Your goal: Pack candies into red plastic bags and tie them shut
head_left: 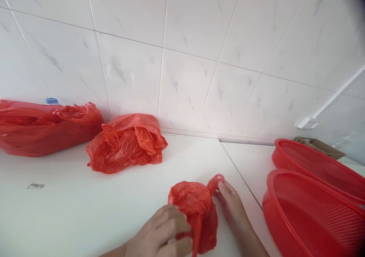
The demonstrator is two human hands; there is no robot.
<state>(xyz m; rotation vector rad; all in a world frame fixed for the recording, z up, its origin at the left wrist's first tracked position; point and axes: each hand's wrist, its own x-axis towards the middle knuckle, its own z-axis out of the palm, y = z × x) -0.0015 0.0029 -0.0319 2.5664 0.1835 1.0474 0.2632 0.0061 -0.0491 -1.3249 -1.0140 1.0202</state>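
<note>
Small gathered red plastic bag (210, 226) on white counter (85, 211), right hand (229, 200), fingers pinching its end, left hand (164, 230), fingers curled against it, grip unclear

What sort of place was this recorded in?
Possibly a packing or food-preparation room, though the exact kind can't be told. The signs are the tiled wall, the white tabletop with red plastic bags, and the red mesh baskets.

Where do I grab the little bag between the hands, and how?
Pinch the end at its upper right, coming from the right. That part sticks out, narrow, from the bunched bag, so it should be easy to catch. The right hand has its fingers there.
</note>
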